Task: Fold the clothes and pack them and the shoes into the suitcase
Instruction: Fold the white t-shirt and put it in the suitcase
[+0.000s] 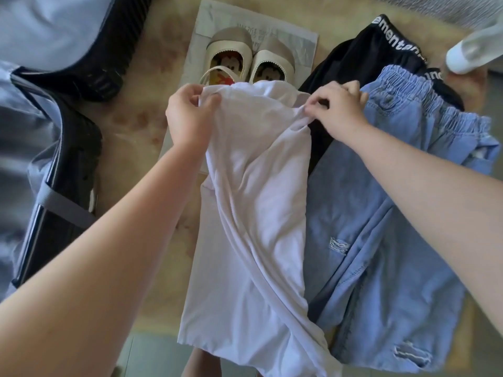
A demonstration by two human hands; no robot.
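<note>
Fig. Open suitcase [40,126] at 9 o'clock. L hand [187,115] pinches top edge of white shirt [253,213], draped at centre; shoes [230,43] at 12. R hand [336,110] pinches its other corner; jeans [381,219] at 3. Tip: hold edge taut, corners level, before folding lengthwise.

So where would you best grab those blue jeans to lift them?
Likely the jeans' gathered elastic waistband, pinched at both ends, coming from above at the far side. It lies bunched and mostly uncovered on the black garment, thick enough for a firm grip; the legs lie flat and spread.
</note>
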